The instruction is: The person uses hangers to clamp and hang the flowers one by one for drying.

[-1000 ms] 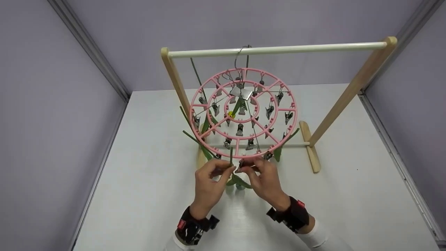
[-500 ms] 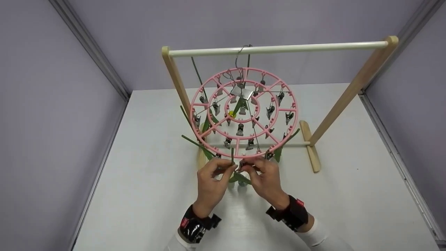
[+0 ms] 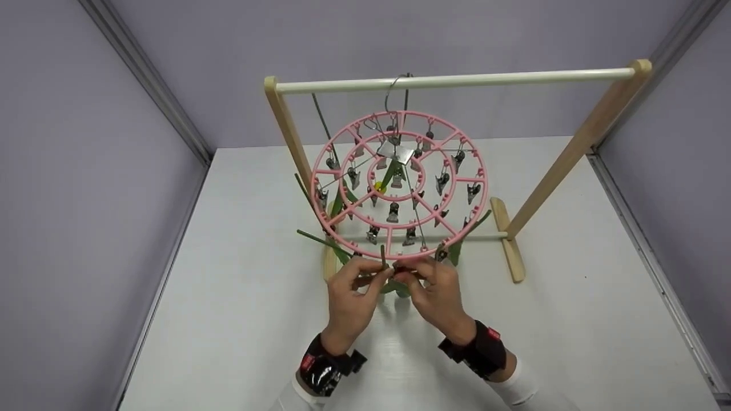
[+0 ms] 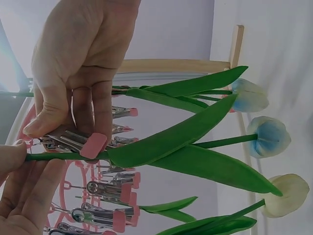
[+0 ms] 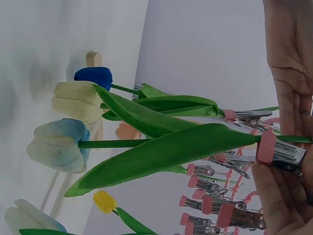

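Note:
In the head view, my left hand (image 3: 351,299) pinches the green stem (image 3: 383,257) of an artificial tulip, its upper end sticking up past the fingers. My right hand (image 3: 437,294) holds a metal clip with pink tips (image 4: 93,145) between thumb and fingers, close beside my left fingertips. The tulip's white-and-blue bloom (image 5: 58,146) hangs below, under two long leaves (image 5: 166,154). In both wrist views the clip's tips overlap the stem; whether they clamp it I cannot tell. Above both hands hangs the round pink clip hanger (image 3: 390,242), with many clips.
Other tulips hang from the hanger, among them blue (image 5: 93,78), cream (image 5: 76,100) and yellow (image 5: 105,200) ones. The hanger's hook sits on the white bar (image 3: 514,78) of a wooden stand (image 3: 562,160). Walls enclose the white table (image 3: 571,331).
My left hand has shifted slightly right with the tulip stem, narrowing the gap to the clip. My right hand has stayed almost in place.

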Demonstrator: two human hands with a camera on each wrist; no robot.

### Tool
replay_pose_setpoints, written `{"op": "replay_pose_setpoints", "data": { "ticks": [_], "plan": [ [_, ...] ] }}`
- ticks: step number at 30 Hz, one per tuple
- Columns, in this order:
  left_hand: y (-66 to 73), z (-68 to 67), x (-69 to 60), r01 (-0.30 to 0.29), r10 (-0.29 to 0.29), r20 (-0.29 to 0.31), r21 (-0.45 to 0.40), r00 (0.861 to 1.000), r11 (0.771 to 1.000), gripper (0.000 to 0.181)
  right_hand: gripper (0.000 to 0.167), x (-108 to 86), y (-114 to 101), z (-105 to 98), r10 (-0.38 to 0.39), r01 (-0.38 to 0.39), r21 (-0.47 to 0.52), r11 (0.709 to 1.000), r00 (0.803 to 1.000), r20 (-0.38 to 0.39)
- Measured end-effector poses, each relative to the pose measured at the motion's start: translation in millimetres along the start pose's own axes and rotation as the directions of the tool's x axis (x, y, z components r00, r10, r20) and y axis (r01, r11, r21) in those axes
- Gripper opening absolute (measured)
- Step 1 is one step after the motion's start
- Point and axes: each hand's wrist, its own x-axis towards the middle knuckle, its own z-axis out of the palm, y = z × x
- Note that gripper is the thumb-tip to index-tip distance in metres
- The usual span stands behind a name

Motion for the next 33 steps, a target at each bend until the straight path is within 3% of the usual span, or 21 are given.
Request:
{"op": "replay_pose_setpoints", "data": {
  "ticks": [7, 16, 22, 29, 33],
  "plan": [
    [-1.3, 0.7, 0.6, 0.031, -0.031, 0.009, -0.01, 0.999, 0.999, 0.012, 0.03, -3.7, -0.8, -2.8, 0.012, -0.012, -0.03, 0.999, 1.0, 0.028],
    [-4.3, -0.1, -0.1, -0.004, 0.005, 0.037, -0.033, 0.999, 0.999, 0.015, 0.039, -5.1, -2.0, -7.4, -0.011, 0.013, -0.044, 0.999, 1.0, 0.024],
    [-6.2, -2.8, -2.9, 0.026, -0.025, 0.056, -0.019, 0.998, 0.999, 0.015, 0.045, -11.0, -2.0, -10.4, 0.029, -0.028, -0.027, 0.999, 0.999, 0.034],
    [-13.7, -10.6, -11.8, 0.076, -0.076, 0.065, -0.002, 0.995, 0.997, 0.017, 0.039, -18.4, 1.1, -21.5, 0.041, -0.038, -0.041, 0.998, 0.997, 0.058],
    [-22.7, -18.7, -18.4, 0.106, -0.111, 0.1, 0.056, 0.989, 0.993, 0.018, 0.032, -24.8, 6.3, -32.1, 0.059, -0.054, -0.06, 0.997, 0.995, 0.079]
  ]
}}
